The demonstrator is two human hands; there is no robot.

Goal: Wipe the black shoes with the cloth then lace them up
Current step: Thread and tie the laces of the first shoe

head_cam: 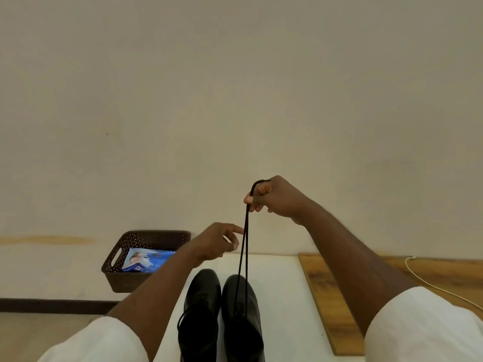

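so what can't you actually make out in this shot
- Heels of both black shoes: cut off by the bottom edge, head view.
- Lace ends: hidden inside the right hand.
- Basket contents: the near wall and left forearm cover part of the blue packet.

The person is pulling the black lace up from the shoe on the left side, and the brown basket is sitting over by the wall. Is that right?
Not quite. The head view shows the right hand pulling the black lace up from the shoe on the right, not the shoe on the left. The rest is right: the brown basket sits over by the wall.
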